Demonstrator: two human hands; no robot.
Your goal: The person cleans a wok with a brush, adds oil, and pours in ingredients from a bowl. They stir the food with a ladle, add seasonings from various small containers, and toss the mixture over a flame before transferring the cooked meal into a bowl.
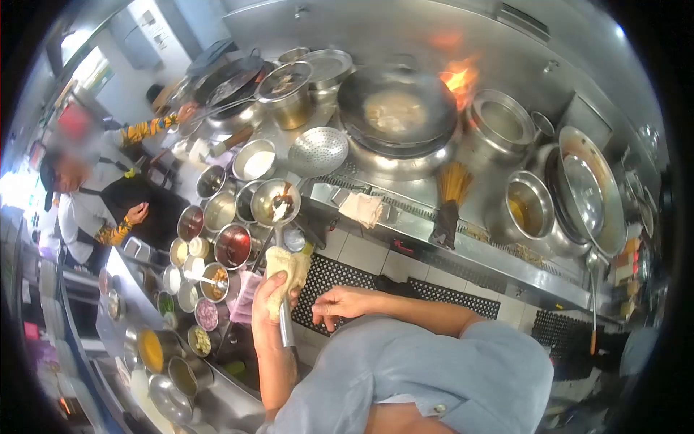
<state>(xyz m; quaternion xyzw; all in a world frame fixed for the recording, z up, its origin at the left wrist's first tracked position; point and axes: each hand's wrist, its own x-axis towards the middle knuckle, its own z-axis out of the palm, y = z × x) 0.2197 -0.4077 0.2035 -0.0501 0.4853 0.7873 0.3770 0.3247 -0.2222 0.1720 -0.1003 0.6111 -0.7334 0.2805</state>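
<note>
Hands sit below and left of the big dark round wok (397, 108). The left hand (269, 304) is clenched around a long steel ladle (275, 202), its handle padded with a crumpled beige cloth (289, 266). The ladle's long axis runs from that fist up toward the wok, with its bowl (white paste inside) stopping short of it. The right hand (340, 302) is loosely curled and empty, just beside the handle.

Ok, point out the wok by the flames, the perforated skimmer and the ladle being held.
wok (396, 108), head view, on its inner bowl.
skimmer (318, 150), head view, on its perforated bowl.
ladle (264, 194), head view, on its bowl's inner wall.
</note>
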